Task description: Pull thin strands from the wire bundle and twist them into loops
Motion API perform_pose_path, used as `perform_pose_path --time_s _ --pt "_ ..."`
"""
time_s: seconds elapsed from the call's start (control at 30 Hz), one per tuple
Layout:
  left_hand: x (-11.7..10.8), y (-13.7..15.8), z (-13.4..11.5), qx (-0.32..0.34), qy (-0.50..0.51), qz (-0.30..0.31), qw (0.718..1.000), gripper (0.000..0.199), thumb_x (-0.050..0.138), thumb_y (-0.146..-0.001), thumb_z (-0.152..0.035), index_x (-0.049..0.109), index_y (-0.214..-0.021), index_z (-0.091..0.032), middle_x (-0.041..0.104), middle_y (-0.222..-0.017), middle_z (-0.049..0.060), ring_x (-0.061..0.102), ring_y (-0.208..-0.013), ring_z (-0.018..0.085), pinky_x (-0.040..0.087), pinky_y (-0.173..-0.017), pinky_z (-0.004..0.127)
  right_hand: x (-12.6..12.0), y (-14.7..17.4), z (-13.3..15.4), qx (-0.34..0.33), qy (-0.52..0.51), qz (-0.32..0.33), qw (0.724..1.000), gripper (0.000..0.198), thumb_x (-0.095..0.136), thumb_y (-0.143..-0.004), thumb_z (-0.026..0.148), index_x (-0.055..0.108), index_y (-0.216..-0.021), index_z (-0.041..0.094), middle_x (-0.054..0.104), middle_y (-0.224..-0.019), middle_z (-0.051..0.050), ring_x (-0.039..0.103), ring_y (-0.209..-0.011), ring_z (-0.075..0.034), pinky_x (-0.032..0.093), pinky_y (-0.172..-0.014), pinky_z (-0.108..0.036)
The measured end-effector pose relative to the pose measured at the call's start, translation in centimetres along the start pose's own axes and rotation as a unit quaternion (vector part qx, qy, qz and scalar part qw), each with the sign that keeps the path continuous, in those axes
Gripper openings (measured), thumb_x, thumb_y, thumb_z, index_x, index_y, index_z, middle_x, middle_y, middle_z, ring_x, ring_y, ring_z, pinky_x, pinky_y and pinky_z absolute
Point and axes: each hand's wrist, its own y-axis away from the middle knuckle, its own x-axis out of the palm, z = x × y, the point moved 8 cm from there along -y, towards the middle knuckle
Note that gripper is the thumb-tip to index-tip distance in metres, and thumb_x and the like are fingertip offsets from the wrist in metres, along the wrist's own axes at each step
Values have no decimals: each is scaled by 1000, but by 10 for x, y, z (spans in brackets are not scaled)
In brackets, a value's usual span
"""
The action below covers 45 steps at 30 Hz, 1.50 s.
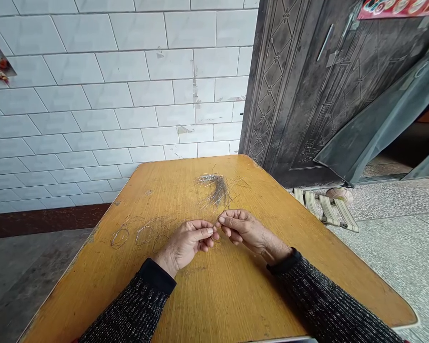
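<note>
Over the middle of the wooden table point(229, 295), my left hand point(189, 240) and my right hand point(245, 229) meet fingertip to fingertip. Both pinch a thin wire point(223, 212), whose free end sticks up past my right fingers. Most of that wire is hidden by the fingers. Beyond my hands lies a loose bundle of thin grey wires point(218, 190), bent in the middle with ends splayed out. Left of my left hand are several wires coiled into loops, among them a wire loop point(120, 237) at the far left and another wire loop point(145, 234) beside it.
A white tiled wall point(128, 95) stands behind the table. Right of it is a dark embossed metal door point(289, 95), with a grey curtain point(382, 109) hanging aslant. On the speckled floor a low stool with striped webbing point(325, 209) sits close to the table's right edge.
</note>
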Motion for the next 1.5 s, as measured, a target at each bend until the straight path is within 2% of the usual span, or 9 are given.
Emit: perform_pose_path --time_s 0.13,0.3,0.57,0.8,0.93,1.13,1.23,1.33,1.5 --pt "5 2 3 -31 49 18 998 13 72 -61 -17 64 -71 -11 59 -69 2 45 -49 2 27 -41 13 1 -2 -5 7 -9 22 1000 25 63 -72 35 60 -63 12 52 -47 5 33 -30 0 28 -31 -13" --pt "12 3 6 -70 131 42 988 17 72 -62 -12 64 -76 -11 57 -67 1 47 -50 1 33 -45 11 1 -3 -10 2 -63 26 998 24 62 -74 34 59 -65 12 52 -50 5 35 -33 0 32 -33 -13" --pt "4 -3 -1 -1 154 31 988 12 70 -64 -11 61 -72 -10 57 -67 0 51 -51 2 39 -47 12 9 0 -7 16 -151 46 987 22 63 -75 34 62 -83 13 58 -63 2 51 -42 -3 43 -40 -13" --pt "4 0 -10 57 160 3 985 13 71 -63 -12 62 -72 -11 59 -67 0 53 -54 4 43 -52 13 5 -2 -7 0 -176 -1 984 20 67 -71 31 62 -76 13 51 -54 6 46 -37 -2 42 -37 -13" --pt "1 -1 -11 56 135 -1 989 13 71 -62 -13 62 -72 -11 59 -68 1 53 -55 5 43 -51 15 4 -2 -6 -7 -166 1 986 19 67 -71 31 63 -76 13 51 -54 6 44 -38 -2 42 -37 -14" --pt "-10 -3 -13 75 136 -46 987 15 71 -63 -13 62 -75 -11 59 -69 0 54 -57 6 45 -55 16 4 -2 -6 -4 -177 0 984 19 68 -70 27 64 -83 14 60 -71 1 55 -52 -3 48 -46 -12" --pt "-11 -4 -11 76 157 -57 983 15 70 -63 -13 62 -75 -11 60 -70 0 55 -59 6 45 -56 16 7 -2 -8 1 -177 3 984 17 68 -70 27 64 -79 13 60 -67 1 56 -53 -4 49 -48 -13" --pt "-11 -5 -9 78 167 -62 981 14 70 -63 -12 62 -75 -12 60 -70 1 55 -58 6 45 -55 16 5 -2 -7 -18 -176 -22 984 15 69 -70 26 65 -75 13 59 -63 2 55 -51 -3 48 -48 -12" --pt "-15 -6 -12 97 137 -80 983 17 72 -62 -16 62 -75 -11 61 -70 1 54 -56 5 45 -54 16 -1 -4 -8 -20 -163 -43 985 18 69 -69 28 65 -77 13 60 -66 0 56 -52 -4 48 -48 -13"
